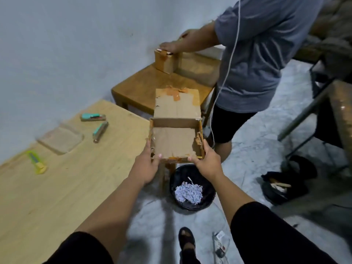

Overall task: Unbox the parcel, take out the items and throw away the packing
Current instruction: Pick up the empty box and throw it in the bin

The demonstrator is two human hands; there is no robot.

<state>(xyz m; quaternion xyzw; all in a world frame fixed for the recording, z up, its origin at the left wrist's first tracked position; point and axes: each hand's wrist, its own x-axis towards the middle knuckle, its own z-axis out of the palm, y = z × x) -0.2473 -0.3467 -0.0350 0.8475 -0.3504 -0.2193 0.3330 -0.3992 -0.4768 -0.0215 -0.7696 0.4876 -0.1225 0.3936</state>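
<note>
I hold an open cardboard box (174,141) with both hands above the floor, past the table's end. Its far flap stands open with orange tape scraps, and nothing shows inside it. My left hand (147,164) grips the near left corner, my right hand (206,163) the near right corner. Directly below sits a black bin (207,199) holding white shredded paper packing (188,192). On the light wooden table (66,178) to the left lie two brown and teal items (93,117) (100,131), a clear plastic tray (61,139) and a yellow box cutter (37,162).
Another person in a grey shirt (261,54) stands close behind the box, hands on a second small cardboard box (165,60) on a darker wooden table (163,84). A black bag (285,181) lies on the floor at right. A plastic wrapper (221,246) lies near my sandalled foot (187,239).
</note>
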